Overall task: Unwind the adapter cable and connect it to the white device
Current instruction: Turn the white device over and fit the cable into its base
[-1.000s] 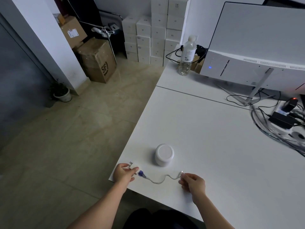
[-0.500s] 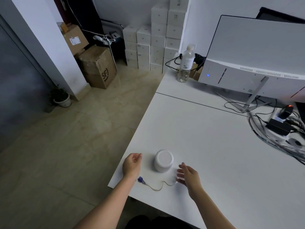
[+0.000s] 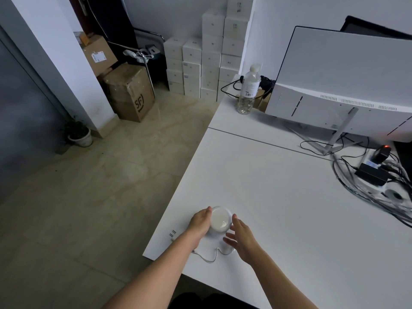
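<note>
The round white device (image 3: 220, 220) sits near the front left corner of the white table (image 3: 278, 197). My left hand (image 3: 199, 223) cups its left side and touches it. On the device's right side my right hand (image 3: 242, 238) rests with fingers spread. The thin white adapter cable (image 3: 209, 257) lies loose on the table just in front of the device, curling between my forearms. Its plug end with metal prongs (image 3: 172, 234) lies by the table's left edge, partly hidden under my left forearm. The cable's other end is hidden beneath my right hand.
A white monitor (image 3: 343, 85) stands at the back right, a water bottle (image 3: 248, 90) beside it. A power strip with a tangle of cables (image 3: 376, 175) fills the right edge. On the floor to the left stand cardboard boxes (image 3: 129, 94), stacked white boxes (image 3: 207, 63) and a potted plant (image 3: 79, 133).
Both hands let go of the cable ends and moved forward onto the white device, left hand on its left side, right hand on its right. The cable now lies loose on the table.
</note>
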Action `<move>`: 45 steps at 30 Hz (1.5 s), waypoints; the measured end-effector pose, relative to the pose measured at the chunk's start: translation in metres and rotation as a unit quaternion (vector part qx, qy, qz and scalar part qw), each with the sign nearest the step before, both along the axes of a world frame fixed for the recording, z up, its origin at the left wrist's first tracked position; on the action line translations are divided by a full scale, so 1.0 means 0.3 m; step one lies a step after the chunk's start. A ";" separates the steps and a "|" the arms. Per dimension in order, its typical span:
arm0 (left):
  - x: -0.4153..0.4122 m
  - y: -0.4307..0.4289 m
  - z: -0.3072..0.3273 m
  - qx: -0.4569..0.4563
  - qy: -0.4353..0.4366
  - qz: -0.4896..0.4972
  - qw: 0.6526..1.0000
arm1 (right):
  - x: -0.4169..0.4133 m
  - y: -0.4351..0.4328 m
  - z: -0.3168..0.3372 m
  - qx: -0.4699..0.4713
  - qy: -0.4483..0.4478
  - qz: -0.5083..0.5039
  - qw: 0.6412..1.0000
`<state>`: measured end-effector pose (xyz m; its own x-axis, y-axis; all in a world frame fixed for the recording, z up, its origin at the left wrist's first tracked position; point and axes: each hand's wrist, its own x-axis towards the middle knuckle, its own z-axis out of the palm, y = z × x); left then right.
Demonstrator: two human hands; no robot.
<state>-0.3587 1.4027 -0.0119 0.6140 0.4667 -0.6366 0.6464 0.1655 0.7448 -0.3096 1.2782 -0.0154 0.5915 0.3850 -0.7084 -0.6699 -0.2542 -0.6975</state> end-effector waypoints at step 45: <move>-0.068 0.056 0.049 -0.117 -0.170 0.063 0.976 | 0.004 -0.003 0.080 0.109 -0.115 0.019 0.987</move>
